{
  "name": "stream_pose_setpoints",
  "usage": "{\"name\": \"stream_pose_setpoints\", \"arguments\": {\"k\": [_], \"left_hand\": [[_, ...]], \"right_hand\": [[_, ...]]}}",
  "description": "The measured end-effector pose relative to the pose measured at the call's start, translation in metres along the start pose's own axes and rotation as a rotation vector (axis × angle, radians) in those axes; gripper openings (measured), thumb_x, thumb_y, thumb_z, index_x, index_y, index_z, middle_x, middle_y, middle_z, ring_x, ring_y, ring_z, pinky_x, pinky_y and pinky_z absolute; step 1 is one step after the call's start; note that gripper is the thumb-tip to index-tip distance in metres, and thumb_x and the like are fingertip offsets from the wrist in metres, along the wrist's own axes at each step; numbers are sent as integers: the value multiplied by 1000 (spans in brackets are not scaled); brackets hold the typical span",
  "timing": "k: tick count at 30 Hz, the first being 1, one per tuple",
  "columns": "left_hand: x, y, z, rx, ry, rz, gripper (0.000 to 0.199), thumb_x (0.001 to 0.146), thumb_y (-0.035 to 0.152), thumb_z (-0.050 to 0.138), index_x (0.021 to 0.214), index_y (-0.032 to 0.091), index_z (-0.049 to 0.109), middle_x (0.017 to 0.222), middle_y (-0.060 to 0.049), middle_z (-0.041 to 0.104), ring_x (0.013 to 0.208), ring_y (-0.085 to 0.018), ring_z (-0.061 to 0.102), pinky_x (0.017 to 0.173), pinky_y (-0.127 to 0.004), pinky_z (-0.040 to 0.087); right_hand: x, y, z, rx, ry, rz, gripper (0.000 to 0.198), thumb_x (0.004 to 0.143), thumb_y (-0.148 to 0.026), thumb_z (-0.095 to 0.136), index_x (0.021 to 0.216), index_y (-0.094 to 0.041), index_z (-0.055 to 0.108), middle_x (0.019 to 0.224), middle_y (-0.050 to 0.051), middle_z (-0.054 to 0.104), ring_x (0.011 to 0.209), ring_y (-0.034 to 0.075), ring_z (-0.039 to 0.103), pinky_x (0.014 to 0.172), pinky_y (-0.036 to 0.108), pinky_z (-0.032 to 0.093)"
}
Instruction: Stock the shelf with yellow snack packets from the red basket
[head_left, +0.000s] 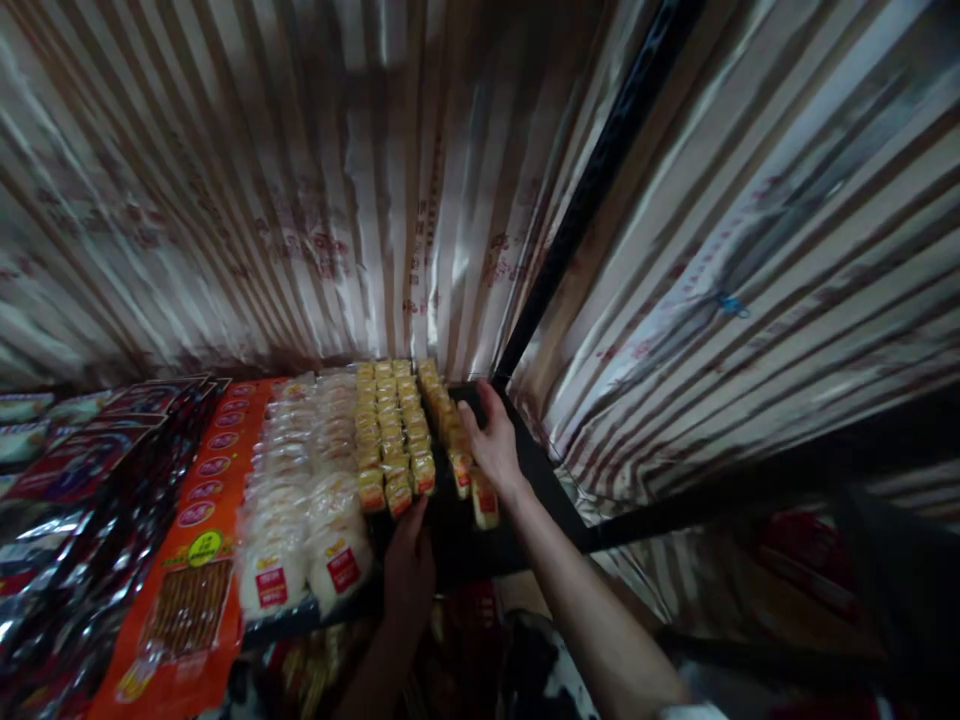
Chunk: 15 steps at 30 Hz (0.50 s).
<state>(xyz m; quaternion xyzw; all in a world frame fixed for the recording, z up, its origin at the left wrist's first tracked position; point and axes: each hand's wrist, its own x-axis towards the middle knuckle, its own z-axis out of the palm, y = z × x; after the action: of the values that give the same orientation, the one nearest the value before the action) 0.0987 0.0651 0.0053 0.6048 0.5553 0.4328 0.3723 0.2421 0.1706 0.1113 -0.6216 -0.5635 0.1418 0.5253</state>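
My right hand (491,442) reaches over the right end of the dark shelf (540,470). Its fingers are stretched out, with the thumb side against a narrow row of small yellow packets (448,420). One yellow packet with a red label (484,500) stands at the front by my right wrist. Low at the shelf's front edge is my left hand (410,560), its fingertips close to the front of a wider block of yellow packets (391,430). Dimness and blur hide how its fingers are set. A dark gap separates the two groups of yellow packets.
Left of the yellow packets stand rows of clear-wrapped pale round food (341,540) with red labels. Beyond are an orange snack bag (199,560) and dark shiny packages (82,500). A black upright post (577,215) and striped plastic sheeting (337,180) bound the shelf.
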Motion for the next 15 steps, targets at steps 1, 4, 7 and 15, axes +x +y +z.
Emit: {"name": "stream_pose_setpoints", "arguments": {"k": [1, 4, 7, 15], "left_hand": [[0, -2, 0, 8, 2, 11, 46, 82, 12, 37, 123, 16, 56, 128, -8, 58, 121, -19, 51, 106, -41, 39], [0, -6, 2, 33, 17, 52, 47, 81, 11, 35, 124, 16, 55, 127, -9, 58, 119, -19, 53, 102, -40, 43], [0, -10, 2, 52, 29, 121, 45, 83, 14, 35, 122, 14, 56, 125, -11, 60, 116, -19, 55, 101, -39, 45], [0, -11, 2, 78, 76, 217, 40, 85, 17, 38, 118, 17, 60, 120, -9, 63, 114, -19, 57, 100, -38, 46]], "right_hand": [[-14, 7, -8, -37, 22, 7, 58, 85, -46, 47, 133, -14, 42, 133, 15, 50, 123, 25, 47, 104, 46, 38], [-55, 27, -21, -174, 17, -74, 55, 84, -44, 51, 131, -15, 44, 132, 15, 50, 123, 27, 46, 104, 48, 37], [-83, 43, -19, -293, -42, -159, 60, 84, -43, 52, 134, -13, 40, 133, 17, 49, 126, 29, 41, 102, 49, 39], [-90, 65, -14, -508, -21, -151, 53, 85, -34, 46, 132, -10, 40, 129, 20, 51, 124, 33, 42, 101, 54, 36]]}}
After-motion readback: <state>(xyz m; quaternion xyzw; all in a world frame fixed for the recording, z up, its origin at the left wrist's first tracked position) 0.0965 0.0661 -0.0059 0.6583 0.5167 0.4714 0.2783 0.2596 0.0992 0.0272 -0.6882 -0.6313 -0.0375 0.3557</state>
